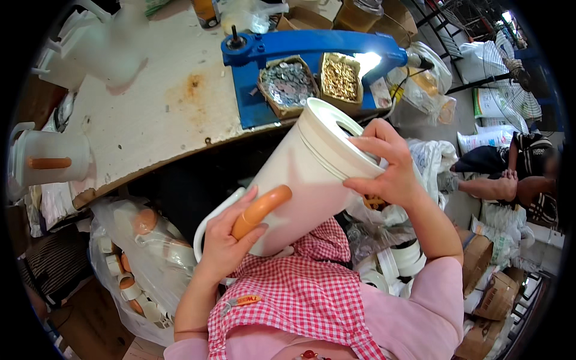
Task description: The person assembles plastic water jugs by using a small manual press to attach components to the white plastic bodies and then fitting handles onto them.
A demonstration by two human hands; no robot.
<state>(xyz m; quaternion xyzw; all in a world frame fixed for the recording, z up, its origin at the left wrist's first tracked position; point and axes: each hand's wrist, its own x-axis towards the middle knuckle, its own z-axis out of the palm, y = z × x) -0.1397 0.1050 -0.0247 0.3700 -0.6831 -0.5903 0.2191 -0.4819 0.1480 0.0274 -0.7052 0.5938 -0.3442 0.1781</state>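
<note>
A large white plastic jug (300, 171) is held tilted above my lap, its ringed end with a round opening pointing up and to the right. My left hand (225, 237) grips the lower end, around an orange curved piece (262, 211) on its side. A white loop handle (207, 225) shows beside that hand, partly covered by it. My right hand (390, 165) clasps the white ring (336, 129) at the other end, thumb on the outside wall and fingers at the opening. Whether the ring is separate from the jug's body I cannot tell.
Ahead is a worktable (162, 114) bearing a blue press (312, 45), with boxes of silver parts (288, 84) and brass-coloured parts (341, 79). White jugs (54, 157) stand left. A bag of orange-and-white parts (138, 264) lies below. A seated person (510, 171) is at right.
</note>
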